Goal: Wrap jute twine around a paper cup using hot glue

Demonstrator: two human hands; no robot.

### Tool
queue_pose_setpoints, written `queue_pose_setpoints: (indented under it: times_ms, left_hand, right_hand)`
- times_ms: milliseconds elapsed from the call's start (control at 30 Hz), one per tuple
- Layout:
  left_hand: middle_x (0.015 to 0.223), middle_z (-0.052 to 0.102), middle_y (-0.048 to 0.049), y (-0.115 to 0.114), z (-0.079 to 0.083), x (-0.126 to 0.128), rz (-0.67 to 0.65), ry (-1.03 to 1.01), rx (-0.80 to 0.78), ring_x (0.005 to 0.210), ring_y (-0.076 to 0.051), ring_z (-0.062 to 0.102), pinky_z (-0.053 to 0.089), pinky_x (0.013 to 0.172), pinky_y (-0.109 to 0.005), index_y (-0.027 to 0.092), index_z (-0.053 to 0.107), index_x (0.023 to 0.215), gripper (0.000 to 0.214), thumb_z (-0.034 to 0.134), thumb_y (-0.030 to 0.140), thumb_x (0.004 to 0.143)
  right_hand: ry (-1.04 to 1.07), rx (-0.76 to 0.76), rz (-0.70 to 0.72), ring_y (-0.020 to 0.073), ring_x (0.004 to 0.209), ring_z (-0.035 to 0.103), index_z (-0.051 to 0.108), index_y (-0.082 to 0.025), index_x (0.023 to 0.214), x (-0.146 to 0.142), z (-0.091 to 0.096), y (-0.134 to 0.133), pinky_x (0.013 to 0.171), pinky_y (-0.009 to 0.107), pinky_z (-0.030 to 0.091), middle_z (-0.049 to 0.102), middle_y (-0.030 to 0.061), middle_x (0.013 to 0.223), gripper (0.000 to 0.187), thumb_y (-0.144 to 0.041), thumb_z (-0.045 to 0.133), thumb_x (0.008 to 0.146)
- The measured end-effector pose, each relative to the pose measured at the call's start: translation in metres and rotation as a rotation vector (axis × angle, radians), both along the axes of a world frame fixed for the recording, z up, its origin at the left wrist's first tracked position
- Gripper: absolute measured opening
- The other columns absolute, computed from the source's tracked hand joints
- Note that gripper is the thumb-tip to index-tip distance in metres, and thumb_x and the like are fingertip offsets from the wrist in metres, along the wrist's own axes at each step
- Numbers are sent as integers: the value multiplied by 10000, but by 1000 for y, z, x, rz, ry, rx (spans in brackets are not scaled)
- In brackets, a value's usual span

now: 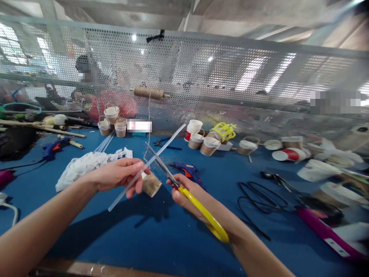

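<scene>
A long translucent glue stick (170, 141) slants through my left hand (123, 177), closed on it between thumb and fingers. In my right hand (188, 192) is a pair of yellow-handled scissors (209, 215), gripped near the pivot, with the handles lying back along my wrist. The scissor blades point up and left and cross the glue stick just beyond my left fingertips; I cannot tell whether the stick lies between them. Under my left fingers a small twine-wrapped cup (152, 185) lies tilted, partly hidden by that hand. A blue glue gun (188, 171) rests behind my right hand.
A twine spool (148, 92) hangs on the perforated metal screen (178, 69), its strand running down. Several twine-wrapped cups (210, 145) stand along the back. White crumpled cloth (83, 169) lies left; a coiled black cable (259, 198) and magenta object (325, 231) lie right.
</scene>
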State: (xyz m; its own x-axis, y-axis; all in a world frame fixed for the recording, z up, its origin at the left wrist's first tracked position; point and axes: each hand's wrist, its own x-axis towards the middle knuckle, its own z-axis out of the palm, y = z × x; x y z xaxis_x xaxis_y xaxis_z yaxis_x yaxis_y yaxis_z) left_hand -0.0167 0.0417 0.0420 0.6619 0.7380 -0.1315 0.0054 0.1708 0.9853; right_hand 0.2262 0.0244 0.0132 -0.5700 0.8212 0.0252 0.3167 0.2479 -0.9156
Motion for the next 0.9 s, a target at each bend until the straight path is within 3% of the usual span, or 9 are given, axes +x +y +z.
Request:
queue_pose_setpoints:
  times_ms: [167,367,900]
  left_hand:
    - [423,562,39,6,-5,12,55,-78,-17,279,-51,456,308,317,-128,135,520,815,201,422,297,884]
    - [385,550,40,3,-10,12,80,-104,-32,244,-50,432,300,288,-118,135,532,819,206,410,286,889]
    - [396,559,42,-2,-12,11,82,-76,-38,254,-57,437,314,283,-122,139,523,868,209,406,311,891]
  right_hand:
    - [-64,-17,58,77,570,375,381,-168,1045,-2,-1,0,505,218,324,452,-19,744,547,-610,497,745]
    - [-102,-44,100,106,690,430,346,-187,1097,-1,5,-5,593,240,399,445,13,870,561,-546,572,730]
    - [-39,-116,122,121,740,452,340,-185,1127,1,-4,-2,605,245,406,458,36,921,594,-547,579,721]
